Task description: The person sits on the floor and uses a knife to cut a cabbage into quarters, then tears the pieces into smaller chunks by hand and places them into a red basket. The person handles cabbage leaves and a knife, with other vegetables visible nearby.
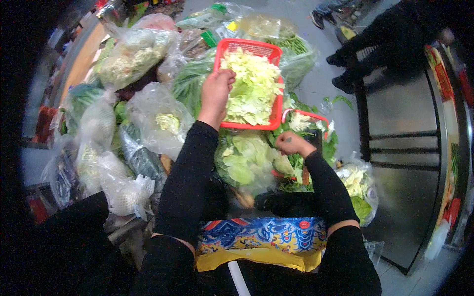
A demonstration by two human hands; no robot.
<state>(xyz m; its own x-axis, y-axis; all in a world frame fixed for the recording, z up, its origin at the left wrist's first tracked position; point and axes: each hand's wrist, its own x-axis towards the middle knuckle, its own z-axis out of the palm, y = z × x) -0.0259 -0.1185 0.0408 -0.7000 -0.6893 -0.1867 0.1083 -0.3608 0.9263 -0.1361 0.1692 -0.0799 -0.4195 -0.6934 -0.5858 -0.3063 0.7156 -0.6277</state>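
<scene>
Torn pale-green cabbage leaves (251, 88) fill a red plastic basket (276, 111). My left hand (217, 90) is at the basket's left side, its fingers curled near the rim and the leaves; whether it grips the rim or a leaf is unclear. Below and right of the basket is my right hand (290, 143), with bent fingers, over a wedge of pale vegetable (283, 165); its grip is hidden. Between my forearms lies a clear bag of lettuce or cabbage leaves (242, 159). A second red basket (314, 116) holds green leaves and something white, partly behind my right hand.
Bagged cauliflower (133, 63), a bagged cut cabbage (167, 123), and bagged green beans (294, 45) surround the basket. At right are a bag of leaves (357, 185) and a steel cabinet (403, 107). A person in dark clothes (392, 40) is at upper right.
</scene>
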